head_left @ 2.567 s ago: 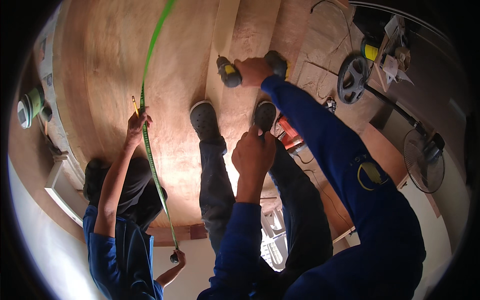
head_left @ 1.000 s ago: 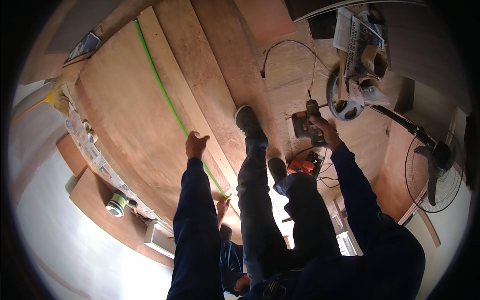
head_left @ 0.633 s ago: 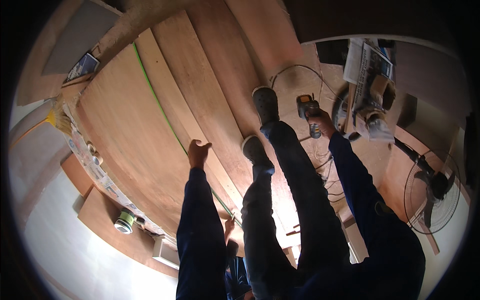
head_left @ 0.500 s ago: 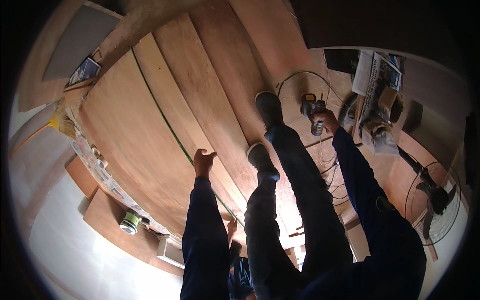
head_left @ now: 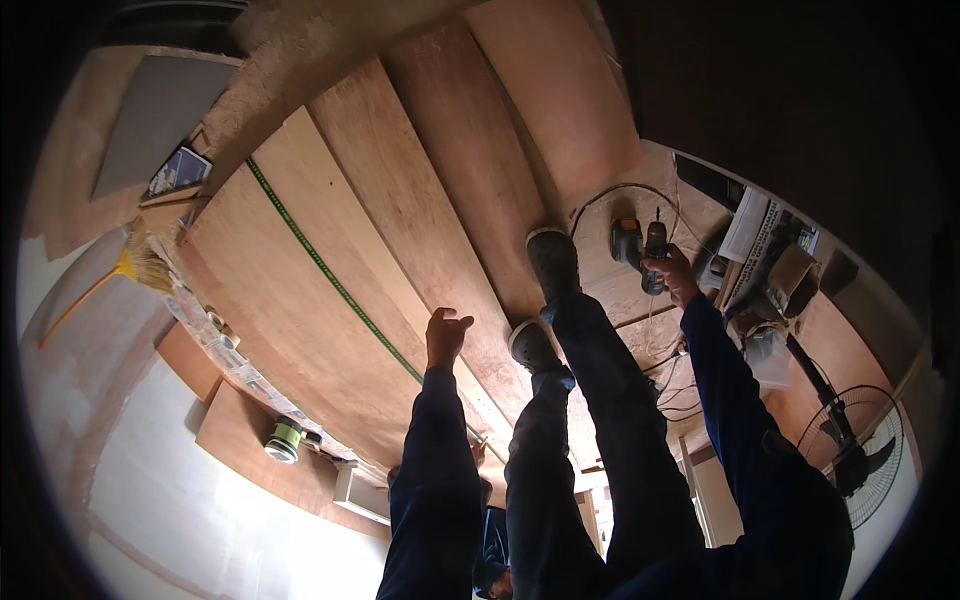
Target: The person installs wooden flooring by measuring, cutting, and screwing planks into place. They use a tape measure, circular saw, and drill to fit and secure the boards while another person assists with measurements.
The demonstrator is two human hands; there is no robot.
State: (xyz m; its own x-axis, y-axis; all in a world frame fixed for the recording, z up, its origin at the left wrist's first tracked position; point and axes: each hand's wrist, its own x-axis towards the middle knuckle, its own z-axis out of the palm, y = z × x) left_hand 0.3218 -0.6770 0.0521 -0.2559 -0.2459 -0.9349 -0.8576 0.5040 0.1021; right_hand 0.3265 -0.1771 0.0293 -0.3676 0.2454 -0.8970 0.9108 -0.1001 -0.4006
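Note:
My right hand [head_left: 674,275] is closed around a cordless drill [head_left: 655,243] whose bit points away from me. Just left of the drill is a black item with an orange part [head_left: 626,243]; I cannot tell whether it is separate. My left hand [head_left: 446,338] hovers over the wooden boards, holding nothing visible, thumb apart from the fingers. Left of that hand, a green tape measure blade [head_left: 330,275] stretches diagonally across a wide plywood sheet [head_left: 290,310]. Near the blade's near end is another person's hand [head_left: 479,452]; its grip is hard to make out.
My shoes [head_left: 553,262] stand on the boards. At right are a black cable [head_left: 625,187], a cardboard box [head_left: 793,280] and a standing fan [head_left: 855,465]. Along the left lie a broom [head_left: 140,262] and a green-labelled tub [head_left: 285,440]. A person [head_left: 494,560] is at the lower edge.
The whole view has shifted. My left hand now appears farther right of the tape blade and nearer my shoes. The drill stays in my right hand, its bit now pointing more plainly away from me.

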